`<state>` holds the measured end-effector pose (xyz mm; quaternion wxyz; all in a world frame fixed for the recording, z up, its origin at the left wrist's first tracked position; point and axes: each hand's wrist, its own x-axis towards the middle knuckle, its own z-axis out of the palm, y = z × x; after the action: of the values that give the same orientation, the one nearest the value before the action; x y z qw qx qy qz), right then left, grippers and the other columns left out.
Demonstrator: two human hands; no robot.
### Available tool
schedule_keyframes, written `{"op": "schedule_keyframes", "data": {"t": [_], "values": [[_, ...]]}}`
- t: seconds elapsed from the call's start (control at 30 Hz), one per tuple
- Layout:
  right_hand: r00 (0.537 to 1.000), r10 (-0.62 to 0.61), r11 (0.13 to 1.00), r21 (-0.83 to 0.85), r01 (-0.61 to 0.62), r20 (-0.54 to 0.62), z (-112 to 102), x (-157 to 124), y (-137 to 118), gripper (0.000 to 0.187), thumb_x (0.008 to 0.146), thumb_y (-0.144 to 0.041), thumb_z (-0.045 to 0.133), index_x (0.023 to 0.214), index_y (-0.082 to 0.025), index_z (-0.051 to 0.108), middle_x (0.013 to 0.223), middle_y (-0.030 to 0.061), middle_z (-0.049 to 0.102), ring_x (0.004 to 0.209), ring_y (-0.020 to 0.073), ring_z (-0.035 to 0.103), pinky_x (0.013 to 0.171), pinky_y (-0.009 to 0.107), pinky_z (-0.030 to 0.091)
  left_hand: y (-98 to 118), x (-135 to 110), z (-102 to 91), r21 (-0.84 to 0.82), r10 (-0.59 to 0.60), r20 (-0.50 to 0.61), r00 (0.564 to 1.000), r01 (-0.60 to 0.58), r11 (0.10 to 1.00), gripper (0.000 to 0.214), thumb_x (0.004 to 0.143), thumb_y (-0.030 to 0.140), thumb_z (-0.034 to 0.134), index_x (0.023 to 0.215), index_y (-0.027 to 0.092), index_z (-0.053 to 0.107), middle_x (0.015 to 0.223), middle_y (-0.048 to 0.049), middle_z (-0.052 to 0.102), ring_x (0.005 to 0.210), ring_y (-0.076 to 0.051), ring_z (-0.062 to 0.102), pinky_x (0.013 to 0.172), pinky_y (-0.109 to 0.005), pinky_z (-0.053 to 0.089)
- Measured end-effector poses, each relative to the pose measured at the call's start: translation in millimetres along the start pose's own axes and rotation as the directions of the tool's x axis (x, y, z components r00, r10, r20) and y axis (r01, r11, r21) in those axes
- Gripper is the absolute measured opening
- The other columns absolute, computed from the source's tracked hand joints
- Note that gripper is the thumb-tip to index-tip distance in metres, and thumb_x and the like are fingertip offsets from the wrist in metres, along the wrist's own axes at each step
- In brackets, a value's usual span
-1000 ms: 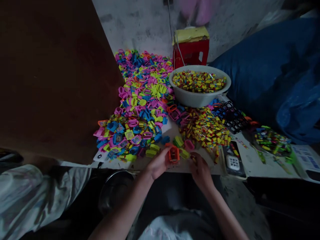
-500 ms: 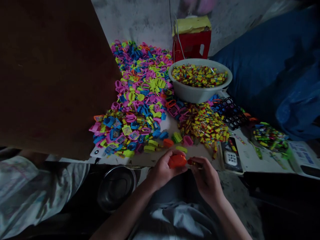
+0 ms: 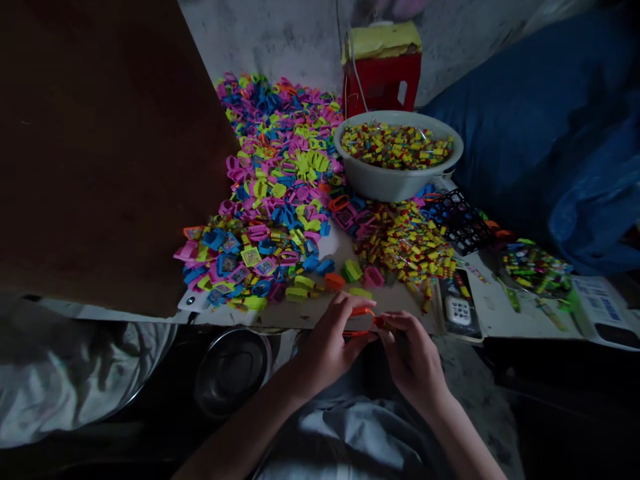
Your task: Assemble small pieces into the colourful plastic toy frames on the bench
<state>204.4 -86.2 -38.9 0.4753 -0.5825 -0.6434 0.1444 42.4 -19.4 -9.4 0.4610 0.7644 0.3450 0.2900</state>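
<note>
Orange plastic frame [image 3: 361,321] sits at the board's [image 3: 400,308] near edge, left hand [image 3: 327,347] fingers clamped round it, right hand [image 3: 411,352] pinching a small piece against it. Labels too blurry to read.

Between our left hand [image 3: 327,343] and right hand [image 3: 410,350] we see an orange frame [image 3: 361,320] of smooth, bright plastic. Beyond our hands, the heap of coloured frames [image 3: 270,200] looks like the same plastic, and the pale basin [image 3: 395,183] reads as matt plastic. Left of our left hand, a metal bowl [image 3: 233,370] gleams dully.
</note>
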Motion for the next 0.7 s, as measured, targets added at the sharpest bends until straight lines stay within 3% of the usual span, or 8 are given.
{"op": "schedule_keyframes", "data": {"t": [0.17, 0.27, 0.37, 0.47, 0.57, 0.63, 0.7], "values": [[0.975, -0.090, 0.984, -0.135, 0.119, 0.203, -9, 6, -4, 0.015, 0.096, -0.014, 0.042, 0.103, -0.023, 0.052, 0.091, 0.0057, 0.064, 0.079, 0.0182, 0.061, 0.073, 0.031, 0.050, -3, -3, -3.6, -0.091, -0.108, 0.044, 0.993, 0.111, 0.990, 0.043, 0.087, 0.037, 0.067, 0.126, 0.029, 0.049, 0.123, -0.0060, 0.055, 0.113, -0.019, 0.059, 0.097, -0.031, 0.050], [0.916, -0.053, 0.965, -0.216, 0.149, 0.397, -13, 9, -3, 0.010, 0.096, -0.017, 0.043, 0.097, -0.022, 0.052, 0.089, 0.0055, 0.063, 0.078, 0.0191, 0.059, 0.070, 0.031, 0.046, -12, -5, -7.9, -0.139, -0.213, 0.140, 0.967, 0.232, 0.963, 0.053, 0.085, 0.038, 0.069, 0.130, 0.027, 0.043, 0.118, -0.0070, 0.059, 0.107, -0.019, 0.062, 0.094, -0.032, 0.050], [0.874, -0.039, 0.935, -0.289, 0.203, 0.485, -6, 5, 2, 0.005, 0.091, -0.019, 0.049, 0.089, -0.022, 0.053, 0.078, 0.0029, 0.062, 0.068, 0.0182, 0.058, 0.060, 0.030, 0.039, -26, -8, -10.8, -0.114, -0.273, 0.245, 0.930, 0.307, 0.945, 0.060, 0.083, 0.038, 0.071, 0.133, 0.026, 0.041, 0.112, -0.0060, 0.062, 0.100, -0.019, 0.064, 0.092, -0.033, 0.050], [0.864, -0.053, 0.928, -0.295, 0.228, 0.501, 9, -3, 6, 0.007, 0.082, -0.016, 0.054, 0.084, -0.022, 0.054, 0.069, 0.0002, 0.062, 0.061, 0.0166, 0.057, 0.055, 0.030, 0.032, -38, -9, -10.9, -0.073, -0.328, 0.322, 0.888, 0.369, 0.927, 0.063, 0.081, 0.039, 0.072, 0.134, 0.024, 0.042, 0.109, -0.0062, 0.063, 0.097, -0.019, 0.065, 0.087, -0.031, 0.051], [0.873, 0.002, 0.945, -0.286, 0.157, 0.487, 20, -5, 9, 0.007, 0.080, -0.016, 0.057, 0.083, -0.022, 0.055, 0.068, -0.0006, 0.063, 0.062, 0.0166, 0.059, 0.057, 0.029, 0.033, -44, -10, -14.1, -0.045, -0.328, 0.333, 0.884, 0.363, 0.931, 0.063, 0.078, 0.041, 0.075, 0.131, 0.022, 0.046, 0.107, -0.0068, 0.065, 0.099, -0.021, 0.065, 0.086, -0.030, 0.051], [0.893, 0.057, 0.939, -0.328, 0.104, 0.446, 21, 0, 17, 0.007, 0.083, -0.024, 0.060, 0.089, -0.022, 0.057, 0.078, 0.0021, 0.067, 0.072, 0.0192, 0.062, 0.062, 0.029, 0.038, -45, -8, -24.9, 0.022, -0.316, 0.263, 0.912, 0.322, 0.947, 0.059, 0.077, 0.043, 0.075, 0.127, 0.023, 0.050, 0.108, -0.0071, 0.066, 0.099, -0.022, 0.065, 0.087, -0.031, 0.051], [0.932, 0.104, 0.902, -0.428, 0.059, 0.347, 17, 7, 34, 0.027, 0.086, -0.037, 0.062, 0.106, -0.020, 0.059, 0.098, 0.0083, 0.070, 0.088, 0.0251, 0.064, 0.070, 0.033, 0.043, -46, -3, -47.8, 0.159, -0.292, 0.081, 0.953, 0.277, 0.948, 0.053, 0.081, 0.044, 0.070, 0.126, 0.024, 0.053, 0.114, -0.0079, 0.066, 0.102, -0.023, 0.065, 0.090, -0.034, 0.051]]}}
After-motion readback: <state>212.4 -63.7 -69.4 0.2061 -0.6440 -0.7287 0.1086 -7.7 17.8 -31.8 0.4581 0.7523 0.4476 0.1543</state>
